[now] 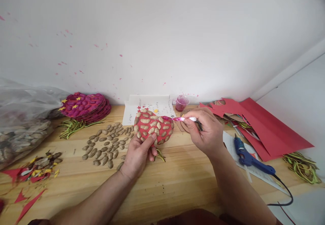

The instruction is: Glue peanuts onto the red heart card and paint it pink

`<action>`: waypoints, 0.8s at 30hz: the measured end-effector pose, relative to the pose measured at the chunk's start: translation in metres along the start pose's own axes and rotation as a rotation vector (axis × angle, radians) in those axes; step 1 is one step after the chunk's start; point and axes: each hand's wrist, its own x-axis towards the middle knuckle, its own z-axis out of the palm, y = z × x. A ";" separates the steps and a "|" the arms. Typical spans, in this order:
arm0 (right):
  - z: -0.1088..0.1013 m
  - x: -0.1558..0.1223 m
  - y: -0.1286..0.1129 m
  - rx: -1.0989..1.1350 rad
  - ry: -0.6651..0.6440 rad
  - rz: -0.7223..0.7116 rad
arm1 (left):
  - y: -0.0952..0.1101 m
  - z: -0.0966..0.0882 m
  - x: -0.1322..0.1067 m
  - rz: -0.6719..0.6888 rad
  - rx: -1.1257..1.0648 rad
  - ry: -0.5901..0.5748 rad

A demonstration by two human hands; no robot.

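My left hand (139, 155) grips a red card piece (159, 137) by its lower edge, thumb on the front. Peanuts in their shells (145, 120) cover its face in rows. Pinched in my right hand (208, 132) is a paintbrush (179, 119) with a white handle and magenta-wet bristles. The brush tip meets the card's upper right edge, where magenta paint shows. Behind it stands a clear plastic cup (182, 104) with magenta paint inside. Loose peanuts (103, 156) lie on the wooden table to the left.
Magenta-painted peanut pieces (86, 106) are stacked at the back left beside a plastic bag (27, 130). Scraps (43, 165) lie near the left edge. Printed paper (129, 115) rests by the wall. At right are a blue glue gun (250, 159), its cord and red card sheets (274, 130).
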 end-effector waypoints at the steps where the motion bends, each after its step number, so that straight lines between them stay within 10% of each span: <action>1: 0.000 0.000 0.000 0.009 -0.001 0.006 | 0.000 0.000 0.000 -0.006 -0.003 0.001; 24: -0.002 -0.003 0.005 0.137 0.099 0.310 | 0.010 0.003 -0.003 -0.083 -0.131 0.020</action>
